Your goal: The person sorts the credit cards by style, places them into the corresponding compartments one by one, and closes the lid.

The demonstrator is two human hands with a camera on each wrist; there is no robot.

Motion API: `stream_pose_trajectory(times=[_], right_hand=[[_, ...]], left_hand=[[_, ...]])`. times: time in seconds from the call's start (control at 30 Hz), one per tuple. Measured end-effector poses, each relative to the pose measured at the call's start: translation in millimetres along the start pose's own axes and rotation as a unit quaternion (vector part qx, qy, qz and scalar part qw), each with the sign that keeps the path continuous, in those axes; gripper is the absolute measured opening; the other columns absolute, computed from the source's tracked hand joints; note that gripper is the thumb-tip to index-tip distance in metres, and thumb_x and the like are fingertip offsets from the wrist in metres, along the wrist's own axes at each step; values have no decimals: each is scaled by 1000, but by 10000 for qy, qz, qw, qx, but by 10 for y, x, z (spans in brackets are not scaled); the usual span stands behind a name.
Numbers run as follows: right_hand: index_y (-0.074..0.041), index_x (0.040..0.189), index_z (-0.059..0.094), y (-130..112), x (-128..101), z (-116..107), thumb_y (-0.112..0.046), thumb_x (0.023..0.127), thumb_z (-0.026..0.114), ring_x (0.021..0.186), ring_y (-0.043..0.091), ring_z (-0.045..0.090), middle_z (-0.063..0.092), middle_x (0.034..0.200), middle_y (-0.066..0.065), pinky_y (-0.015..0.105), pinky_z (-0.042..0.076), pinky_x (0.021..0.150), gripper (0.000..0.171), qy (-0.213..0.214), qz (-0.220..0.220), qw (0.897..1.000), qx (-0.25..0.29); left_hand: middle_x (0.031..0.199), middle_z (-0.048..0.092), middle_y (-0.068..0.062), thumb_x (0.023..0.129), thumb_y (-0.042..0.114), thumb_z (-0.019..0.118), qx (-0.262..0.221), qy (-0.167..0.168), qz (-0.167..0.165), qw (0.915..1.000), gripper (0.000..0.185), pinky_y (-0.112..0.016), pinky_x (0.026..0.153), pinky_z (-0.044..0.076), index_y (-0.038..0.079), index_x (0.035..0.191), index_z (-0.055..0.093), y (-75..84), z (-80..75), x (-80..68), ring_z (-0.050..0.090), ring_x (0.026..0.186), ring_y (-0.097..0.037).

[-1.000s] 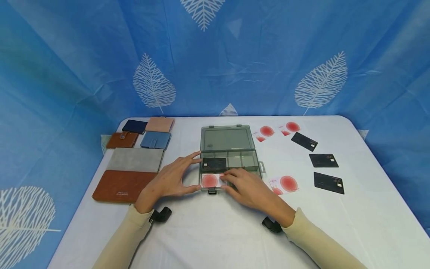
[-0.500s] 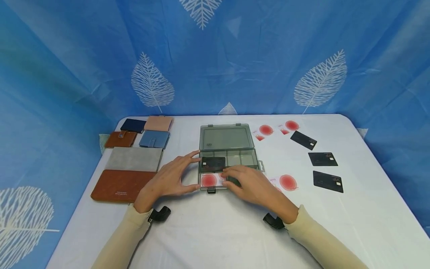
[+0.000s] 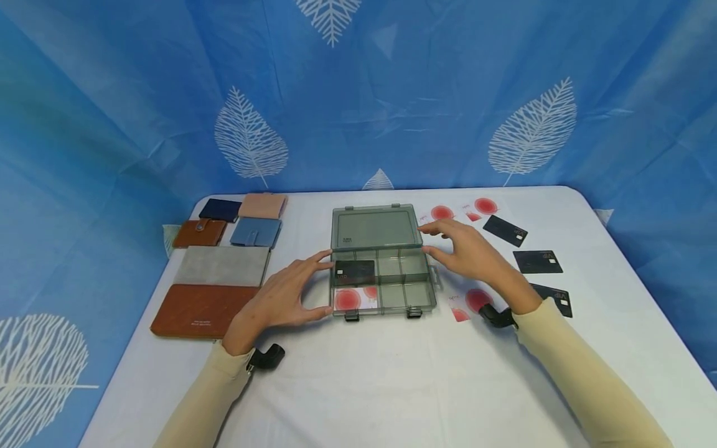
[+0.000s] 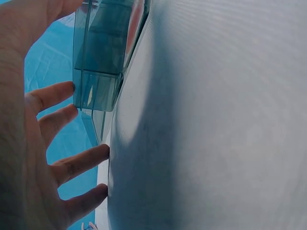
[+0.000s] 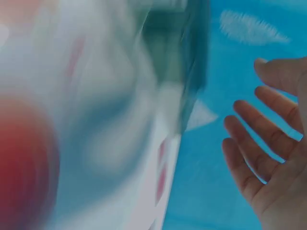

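A translucent grey-green compartment box [image 3: 407, 295] lies with its lid [image 3: 374, 229] folded back. In its rear left section is a black card [image 3: 355, 272]; a white card with red circles [image 3: 356, 298] lies in the front left one. My left hand [image 3: 280, 295] has its fingers spread and thumb apart along the box's left side; in the left wrist view two fingertips [image 4: 67, 89] are right at the box wall. With nothing in its grasp, my right hand [image 3: 469, 250] is at the right edge, fingers and thumb apart near the hinge. The right wrist view shows those fingers loosely extended [image 5: 261, 143].
Right of the box lie several black cards [image 3: 538, 262] and red-and-white cards [image 3: 486, 206], one partly behind the right wrist strap. On the left are a brown wallet [image 3: 201, 311], a grey wallet [image 3: 223, 266] and several smaller ones [image 3: 256, 232]. A blue curtain [image 3: 381, 93] hangs behind the table.
My right hand has left the red-and-white card in the front left section and moved right and back to the box's right edge. The left hand has stayed in place.
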State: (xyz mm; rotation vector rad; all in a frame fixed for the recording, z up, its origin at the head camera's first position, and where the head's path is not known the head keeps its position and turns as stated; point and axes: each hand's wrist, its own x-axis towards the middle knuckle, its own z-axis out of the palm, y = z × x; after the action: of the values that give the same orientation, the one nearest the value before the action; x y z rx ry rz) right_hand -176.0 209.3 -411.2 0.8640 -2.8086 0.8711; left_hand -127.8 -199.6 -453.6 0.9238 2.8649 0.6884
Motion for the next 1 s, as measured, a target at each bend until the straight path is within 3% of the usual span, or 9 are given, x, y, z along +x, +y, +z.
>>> stream_pose_trajectory(times=[0.2, 0.4, 0.57, 0.77, 0.9, 1.0], right_hand=[[-1, 141, 66, 469, 203, -76, -10, 99, 79, 125, 38, 67, 70, 135, 19, 59, 52, 105, 46, -179, -31, 9993, 339], [1, 144, 64, 735, 347, -131, -8, 99, 78, 129, 41, 63, 67, 140, 21, 62, 49, 109, 48, -532, 194, 9970, 529], [4, 141, 65, 892, 411, -136, -6, 98, 78, 128, 43, 62, 67, 137, 24, 64, 46, 111, 46, -649, 363, 9970, 209], [8, 143, 62, 1089, 521, -90, -8, 98, 76, 133, 48, 56, 64, 140, 29, 64, 40, 116, 50, -907, 99, 9951, -377], [9, 145, 60, 1109, 542, -83, -10, 99, 75, 135, 50, 54, 63, 141, 31, 64, 38, 118, 53, -990, 54, 9936, -546], [7, 148, 58, 1082, 505, -100, -13, 100, 75, 138, 51, 51, 61, 144, 30, 65, 36, 119, 54, -1069, 265, 9919, -637]], left_hand=[[173, 39, 0, 87, 63, 79, -6, 60, 19, 10000, 101, -65, 110, 47, 18, 168, 40, -3, -26, -46, 54, 144, -34], [172, 40, 0, 86, 63, 80, -46, 46, -38, 10000, 102, -67, 113, 45, 18, 168, 40, 9, -17, -58, 53, 145, -36], [177, 30, 5, 87, 65, 78, -59, -104, -62, 9999, 95, -67, 115, 43, 22, 165, 45, 29, 16, -31, 51, 147, -34], [177, 31, 4, 87, 64, 78, -49, -60, -26, 10000, 95, -66, 112, 46, 21, 165, 46, 31, 43, -13, 51, 146, -34], [177, 30, 4, 87, 64, 78, -10, -11, -4, 10000, 95, -65, 112, 47, 20, 165, 46, 28, 33, -25, 52, 145, -34], [177, 30, 4, 86, 64, 78, 15, -6, -3, 10000, 95, -65, 112, 47, 20, 164, 46, 33, 15, -42, 52, 145, -34]])
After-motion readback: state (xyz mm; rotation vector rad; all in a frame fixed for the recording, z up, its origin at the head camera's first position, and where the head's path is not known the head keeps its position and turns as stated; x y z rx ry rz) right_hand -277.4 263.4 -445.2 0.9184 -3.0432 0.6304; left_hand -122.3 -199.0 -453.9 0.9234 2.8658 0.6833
